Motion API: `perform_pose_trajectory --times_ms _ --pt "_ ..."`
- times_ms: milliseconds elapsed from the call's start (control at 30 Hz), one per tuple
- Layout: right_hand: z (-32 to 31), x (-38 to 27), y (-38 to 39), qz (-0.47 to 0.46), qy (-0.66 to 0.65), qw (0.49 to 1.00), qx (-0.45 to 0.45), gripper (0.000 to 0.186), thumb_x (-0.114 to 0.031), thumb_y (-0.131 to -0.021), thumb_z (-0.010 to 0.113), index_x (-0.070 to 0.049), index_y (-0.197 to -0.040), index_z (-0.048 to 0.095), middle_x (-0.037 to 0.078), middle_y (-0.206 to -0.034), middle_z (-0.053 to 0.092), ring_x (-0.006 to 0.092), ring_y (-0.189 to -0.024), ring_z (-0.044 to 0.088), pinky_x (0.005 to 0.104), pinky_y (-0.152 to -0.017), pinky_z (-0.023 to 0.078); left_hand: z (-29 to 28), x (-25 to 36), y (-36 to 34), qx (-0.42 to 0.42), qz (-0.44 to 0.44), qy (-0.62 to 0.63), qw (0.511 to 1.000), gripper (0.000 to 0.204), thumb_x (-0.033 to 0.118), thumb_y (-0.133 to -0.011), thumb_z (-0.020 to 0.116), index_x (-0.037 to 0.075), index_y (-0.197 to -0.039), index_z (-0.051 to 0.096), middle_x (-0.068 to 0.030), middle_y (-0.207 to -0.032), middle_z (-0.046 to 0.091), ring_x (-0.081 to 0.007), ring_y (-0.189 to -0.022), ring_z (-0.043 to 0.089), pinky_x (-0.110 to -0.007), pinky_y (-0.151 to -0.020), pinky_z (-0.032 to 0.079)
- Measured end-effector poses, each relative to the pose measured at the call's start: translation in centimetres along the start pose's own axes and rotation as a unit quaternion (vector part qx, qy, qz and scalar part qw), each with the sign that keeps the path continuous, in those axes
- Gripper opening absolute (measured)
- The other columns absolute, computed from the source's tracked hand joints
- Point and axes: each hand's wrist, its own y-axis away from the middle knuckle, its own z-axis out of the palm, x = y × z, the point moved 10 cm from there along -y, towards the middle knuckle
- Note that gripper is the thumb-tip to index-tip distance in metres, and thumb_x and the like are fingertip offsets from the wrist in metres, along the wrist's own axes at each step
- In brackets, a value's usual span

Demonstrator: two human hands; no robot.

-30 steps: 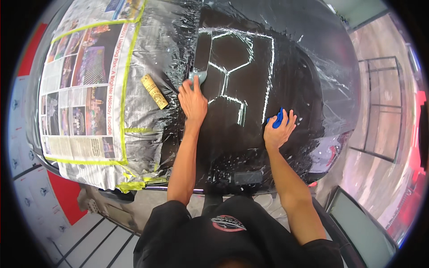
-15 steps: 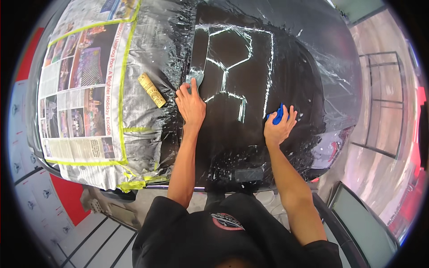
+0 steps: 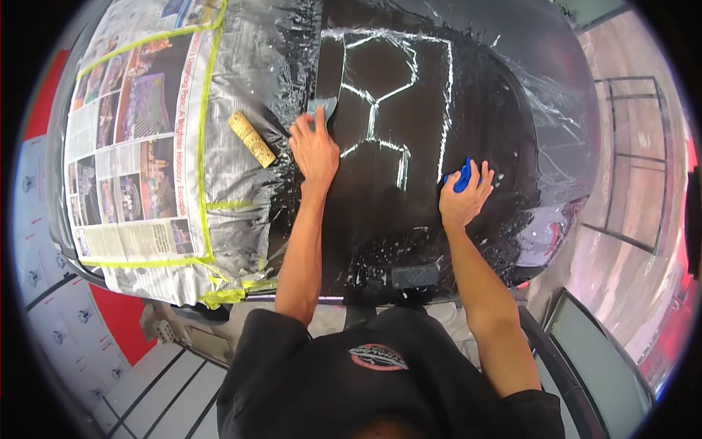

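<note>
A dark panel of a vehicle, wet-looking, lies under both hands. White lines on it form a hexagon, a branching shape and a long right-hand edge. Beside the plastic's edge, my left hand presses a small grey-blue flat piece under its fingertips; I cannot tell its exact kind. My right hand grips a crumpled blue cloth-like piece at the lower end of the right-hand line. Left of my left hand, a gold patterned tube-shaped object rests on the plastic.
Newspaper sheets and crinkled clear plastic cover the left side, held by yellow-green tape. A dark rectangular block sits near the panel's front edge. A metal frame stands at the right.
The view has shifted slightly, so the panel and objects appear a little higher. Both hands keep nearly the same places on the panel, with the same pieces under their fingers.
</note>
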Motion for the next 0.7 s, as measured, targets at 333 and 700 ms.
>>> perform_pose_trajectory --times_ms 333,700 --pt "-0.2 -0.3 0.0 0.004 -0.004 1.0 0.002 0.043 -0.022 -0.09 0.064 -0.013 -0.132 0.062 0.012 -0.15 0.049 0.0377 -0.146 0.038 0.0576 -0.12 0.03 0.0 0.6 -0.6 0.016 0.01 -0.008 1.0 0.055 0.004 -0.084 0.064 0.011 -0.138 0.057 -0.0141 -0.118 0.053 -0.0347 -0.105 0.052 -0.046 -0.082 0.042" --pt "-0.1 0.2 -0.3 0.004 0.0 1.0 -0.004 0.044 -0.021 -0.089 0.065 -0.011 -0.131 0.061 0.013 -0.15 0.049 0.0392 -0.145 0.039 0.0587 -0.119 0.031 0.0 1.4 1.0 0.0 0.016 -0.013 1.0 0.06 0.002 -0.08 0.065 0.009 -0.138 0.053 -0.0148 -0.119 0.052 -0.0347 -0.104 0.051 -0.046 -0.082 0.042"
